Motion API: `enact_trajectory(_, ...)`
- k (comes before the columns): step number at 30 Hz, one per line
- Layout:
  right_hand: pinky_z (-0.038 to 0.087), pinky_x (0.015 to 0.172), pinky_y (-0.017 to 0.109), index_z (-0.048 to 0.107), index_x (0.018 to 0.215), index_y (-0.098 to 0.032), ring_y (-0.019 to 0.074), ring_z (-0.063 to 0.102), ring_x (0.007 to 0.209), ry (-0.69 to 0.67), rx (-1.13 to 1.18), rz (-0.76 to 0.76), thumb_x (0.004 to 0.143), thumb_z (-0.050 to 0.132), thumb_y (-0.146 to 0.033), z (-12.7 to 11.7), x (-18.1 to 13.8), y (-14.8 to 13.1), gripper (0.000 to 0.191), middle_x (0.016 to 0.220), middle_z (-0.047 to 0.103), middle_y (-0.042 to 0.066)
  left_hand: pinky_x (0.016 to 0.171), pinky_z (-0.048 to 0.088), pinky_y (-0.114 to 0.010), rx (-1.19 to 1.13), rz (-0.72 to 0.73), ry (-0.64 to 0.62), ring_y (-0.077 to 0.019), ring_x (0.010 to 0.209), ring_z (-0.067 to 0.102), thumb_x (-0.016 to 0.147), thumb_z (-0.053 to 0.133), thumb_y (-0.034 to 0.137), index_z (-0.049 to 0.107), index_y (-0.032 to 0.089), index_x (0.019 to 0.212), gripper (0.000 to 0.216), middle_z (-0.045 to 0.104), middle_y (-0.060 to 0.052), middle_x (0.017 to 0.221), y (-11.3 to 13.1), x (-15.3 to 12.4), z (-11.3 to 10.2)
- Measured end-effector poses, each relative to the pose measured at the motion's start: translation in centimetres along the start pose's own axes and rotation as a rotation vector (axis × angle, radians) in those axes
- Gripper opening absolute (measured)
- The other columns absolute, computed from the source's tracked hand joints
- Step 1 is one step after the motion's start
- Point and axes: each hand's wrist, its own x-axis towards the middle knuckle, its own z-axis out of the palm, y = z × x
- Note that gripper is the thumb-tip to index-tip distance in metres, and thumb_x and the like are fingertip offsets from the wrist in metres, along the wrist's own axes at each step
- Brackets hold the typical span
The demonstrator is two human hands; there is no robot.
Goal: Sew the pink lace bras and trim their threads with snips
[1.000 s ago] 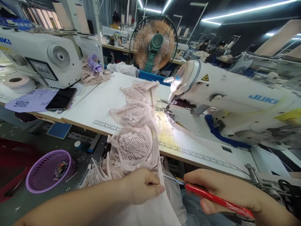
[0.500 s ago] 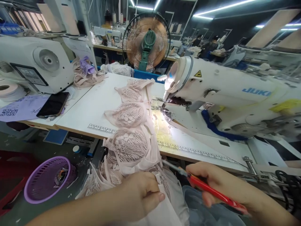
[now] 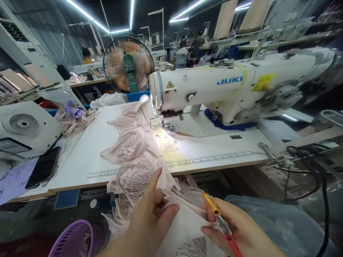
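Note:
My left hand [image 3: 150,210] is closed on the edge of a pale pink lace bra [image 3: 184,210], thumb in front and index finger pointing up. My right hand [image 3: 233,225] grips a slim tool [image 3: 222,225] with a red handle, a metal middle and an orange end; its exact kind is unclear. The right thumb and fingers also pinch the bra's edge. From my lap, a chain of lace bra cups [image 3: 136,175] runs up over the table edge to the lit needle area of the sewing machine [image 3: 198,89].
A white sewing table [image 3: 77,153] with printed rulers lies ahead. On the left are a phone [image 3: 44,167], fabric straps [image 3: 77,121] and a second machine [image 3: 29,125]. A purple basket [image 3: 71,239] stands below, a translucent tub [image 3: 268,217] at right. Behind is a fan [image 3: 128,62].
The view has swung to the right. My hands have come closer together, and my right hand, earlier apart from the fabric with the tool, now pinches the bra's edge. The tool's orange end now shows.

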Motion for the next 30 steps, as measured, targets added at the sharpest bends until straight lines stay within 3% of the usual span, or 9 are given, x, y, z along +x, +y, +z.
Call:
enact_trajectory(3, 0.051, 0.055, 0.031, 0.053, 0.074, -0.025, 0.0202, 0.058, 0.061, 0.095, 0.032, 0.0, 0.083, 0.061, -0.034, 0.6, -0.6, 1.3, 0.015, 0.072, 0.06, 0.0, 0.059, 0.045, -0.021, -0.112, -0.137, -0.044, -0.0137, 0.066, 0.054, 0.076, 0.066, 0.026, 0.066, 0.016, 0.099, 0.025, 0.057, 0.0, 0.069, 0.1, 0.3, 0.1)
enact_trajectory(6, 0.053, 0.056, 0.031, 0.056, 0.073, -0.025, 0.0211, 0.061, 0.061, 0.162, 0.086, 0.024, 0.083, 0.061, -0.035, 1.4, -0.7, 2.3, 0.015, 0.072, 0.064, 0.001, 0.057, 0.043, -0.022, -0.201, -0.202, -0.066, -0.0136, 0.062, 0.052, 0.071, 0.071, 0.03, 0.062, 0.015, 0.068, 0.018, 0.056, -0.001, 0.064, 0.3, 0.7, 0.1)
enact_trajectory(11, 0.052, 0.057, 0.031, 0.056, 0.07, -0.023, 0.0215, 0.063, 0.065, 0.248, 0.129, 0.002, 0.084, 0.059, -0.036, 2.0, -0.1, 2.0, 0.02, 0.077, 0.066, 0.005, 0.059, 0.042, -0.022, -0.274, -0.078, -0.026, -0.0151, 0.069, 0.052, 0.072, 0.074, 0.036, 0.063, 0.015, 0.066, 0.024, 0.056, -0.003, 0.074, 0.6, 0.7, 0.0)
enact_trajectory(19, 0.036, 0.042, 0.024, 0.043, 0.066, -0.023, 0.012, 0.041, 0.047, 0.336, 0.121, -0.062, 0.085, 0.051, -0.029, 2.2, 0.3, 1.2, 0.022, 0.057, 0.044, -0.005, 0.053, 0.04, -0.021, -0.228, -0.201, 0.129, -0.012, 0.061, 0.049, 0.068, 0.077, 0.044, 0.061, 0.017, 0.068, 0.032, 0.057, -0.001, 0.073, 0.3, -0.1, 0.3)
enact_trajectory(22, 0.034, 0.043, 0.024, 0.043, 0.067, -0.023, 0.0111, 0.039, 0.048, 0.236, 0.159, -0.045, 0.084, 0.051, -0.023, 2.1, 0.1, 1.1, 0.018, 0.057, 0.043, -0.005, 0.061, 0.047, -0.024, -0.005, 0.024, 0.216, -0.0167, 0.072, 0.058, 0.076, 0.071, 0.036, 0.062, 0.02, 0.077, 0.019, 0.062, -0.003, 0.083, -0.4, -0.2, -0.3)
enact_trajectory(23, 0.035, 0.045, 0.024, 0.045, 0.069, -0.022, 0.0113, 0.04, 0.049, 0.191, 0.164, -0.046, 0.082, 0.051, -0.019, 1.9, 0.0, 1.1, 0.015, 0.059, 0.045, -0.005, 0.069, 0.05, -0.027, 0.116, 0.164, 0.259, -0.0191, 0.081, 0.061, 0.076, 0.071, 0.03, 0.063, 0.021, 0.084, 0.014, 0.064, -0.004, 0.091, -0.4, -0.3, -0.5)
enact_trajectory(25, 0.037, 0.049, 0.025, 0.048, 0.073, -0.021, 0.0122, 0.043, 0.052, 0.124, 0.146, -0.062, 0.079, 0.051, -0.014, 1.6, -0.1, 0.9, 0.01, 0.062, 0.049, -0.004, 0.088, 0.05, -0.035, 0.347, 0.479, 0.241, -0.0223, 0.096, 0.063, 0.074, 0.071, 0.018, 0.062, 0.026, 0.101, 0.029, 0.066, -0.005, 0.103, 0.0, -0.3, -0.7)
enact_trajectory(27, 0.039, 0.053, 0.025, 0.05, 0.075, -0.021, 0.0132, 0.046, 0.055, 0.068, 0.133, -0.091, 0.079, 0.05, -0.013, 1.2, -0.3, 0.7, 0.009, 0.064, 0.05, -0.003, 0.101, 0.043, -0.039, 0.505, 0.726, 0.018, -0.0231, 0.102, 0.063, 0.075, 0.069, 0.015, 0.059, 0.028, 0.112, 0.041, 0.068, -0.005, 0.107, 0.9, -0.2, -0.3)
enact_trajectory(30, 0.04, 0.054, 0.025, 0.049, 0.073, -0.022, 0.0142, 0.047, 0.057, 0.017, 0.125, -0.123, 0.078, 0.048, -0.015, 1.0, -0.4, 0.5, 0.009, 0.064, 0.052, -0.002, 0.1, 0.044, -0.04, 0.639, 0.776, -0.394, -0.0241, 0.095, 0.066, 0.082, 0.059, 0.016, 0.061, 0.021, 0.107, 0.026, 0.071, -0.009, 0.097, 2.6, 0.6, 1.0)
